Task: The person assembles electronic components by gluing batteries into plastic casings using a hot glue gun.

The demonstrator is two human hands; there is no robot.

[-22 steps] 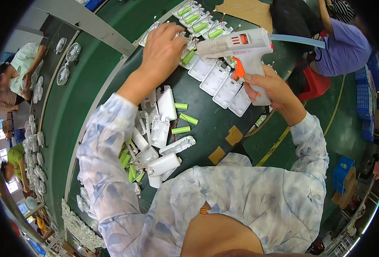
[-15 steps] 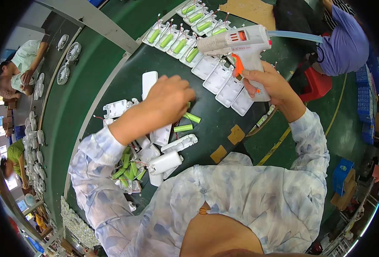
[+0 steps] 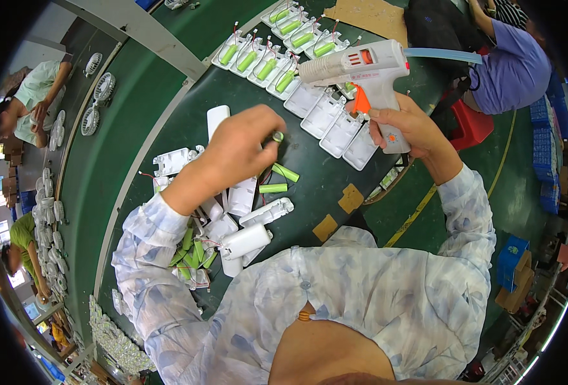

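Observation:
My right hand (image 3: 407,125) is wrapped round the grip of a white hot glue gun (image 3: 354,63) with an orange trigger, its nozzle pointing left over the white plastic casings. In my left hand (image 3: 250,142) a battery cell (image 3: 278,136) is pinched, its round end showing between thumb and fingers. Below that hand, two loose green battery cells (image 3: 273,188) lie on the dark green table. Beyond, a row of open white casings holds green cells (image 3: 266,68) with thin wires. Nearer casings (image 3: 341,133) in that row have bare insides.
A heap of white casing parts (image 3: 245,242) and green cells (image 3: 194,255) lies at the near left of the table. A metal post (image 3: 149,38) rises at the far left edge. At right are a red stool (image 3: 473,128) and a seated co-worker (image 3: 511,70).
My left hand has turned and drawn slightly left and down, and a cell's end now shows in its fingers. The glue gun has shifted slightly right.

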